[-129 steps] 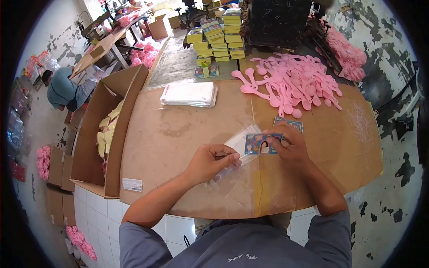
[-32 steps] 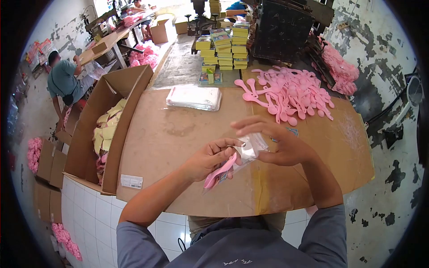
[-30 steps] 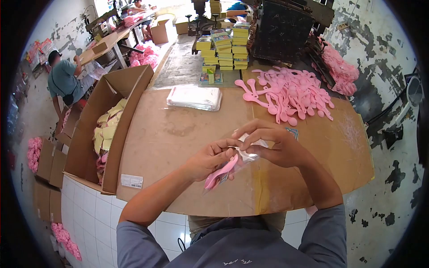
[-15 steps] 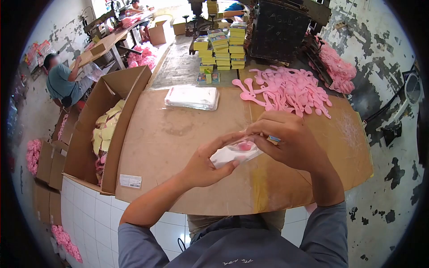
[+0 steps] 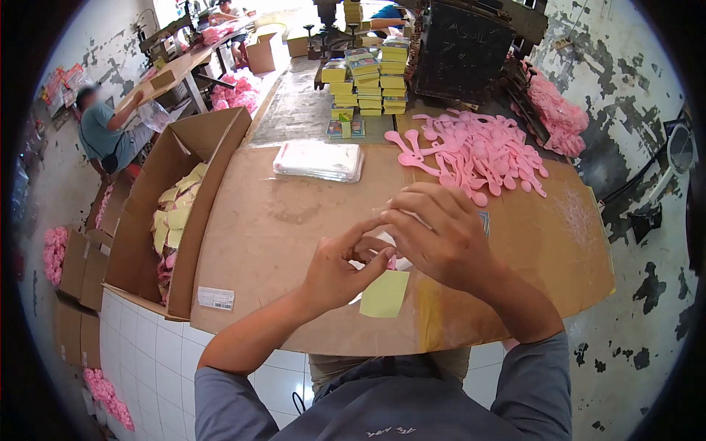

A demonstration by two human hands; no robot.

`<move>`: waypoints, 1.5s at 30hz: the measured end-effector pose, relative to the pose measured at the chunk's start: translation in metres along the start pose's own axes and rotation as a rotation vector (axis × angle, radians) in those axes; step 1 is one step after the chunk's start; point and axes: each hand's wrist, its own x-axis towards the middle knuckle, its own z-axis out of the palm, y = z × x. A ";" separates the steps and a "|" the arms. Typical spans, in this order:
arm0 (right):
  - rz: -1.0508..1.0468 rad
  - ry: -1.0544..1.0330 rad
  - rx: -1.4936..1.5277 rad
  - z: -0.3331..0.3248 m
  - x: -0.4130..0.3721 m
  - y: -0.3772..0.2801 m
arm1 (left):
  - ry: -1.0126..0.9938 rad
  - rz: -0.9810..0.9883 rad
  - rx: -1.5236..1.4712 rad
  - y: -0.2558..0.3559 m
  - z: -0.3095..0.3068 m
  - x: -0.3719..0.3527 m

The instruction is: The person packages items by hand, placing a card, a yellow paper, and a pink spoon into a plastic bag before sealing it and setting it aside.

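Observation:
Over the near middle of the cardboard-covered table (image 5: 287, 235), my left hand (image 5: 331, 270) pinches a small clear plastic bag at thumb and forefinger. A bit of pink spoon (image 5: 392, 262) shows between my hands, and a yellow card (image 5: 384, 295) hangs just below it. My right hand (image 5: 441, 239) is bent over the same bag, fingertips meeting the left ones at its top edge. A blue-printed card (image 5: 484, 223) peeks out beside the right hand, mostly hidden by it. Beyond that hand lies a heap of pink plastic spoons (image 5: 485, 151).
A stack of clear bags (image 5: 318, 162) lies ahead, with banded card stacks (image 5: 364, 81) behind. At left stands an open carton (image 5: 140, 250) holding yellow-carded packs (image 5: 176, 209). A black metal machine (image 5: 460, 51) is at the back. A person (image 5: 109, 132) sits far left.
The yellow card now shows below my hands, where white plastic and a pink shape showed before. My right hand has shifted slightly left and turned, and the blue-printed card appears farther right.

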 end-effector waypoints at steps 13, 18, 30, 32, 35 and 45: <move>0.449 -0.065 0.306 -0.002 -0.020 0.052 | -0.108 -0.053 0.170 -0.003 0.000 0.003; 0.867 -0.261 1.104 -0.111 -0.091 0.122 | -0.024 -0.250 -0.167 -0.001 -0.003 0.007; 0.860 -0.228 -0.819 -0.167 -0.308 0.239 | -0.002 -0.349 -0.275 -0.010 0.000 0.011; 0.917 -0.245 -0.679 -0.166 -0.277 0.210 | -0.031 -0.363 -0.263 -0.010 0.000 0.011; 1.020 -0.105 -0.255 -0.140 -0.221 0.190 | -0.067 -0.369 -0.215 -0.011 -0.002 0.015; 0.716 -0.333 0.915 0.007 -0.074 0.028 | 0.016 -0.345 -0.259 -0.023 0.000 0.011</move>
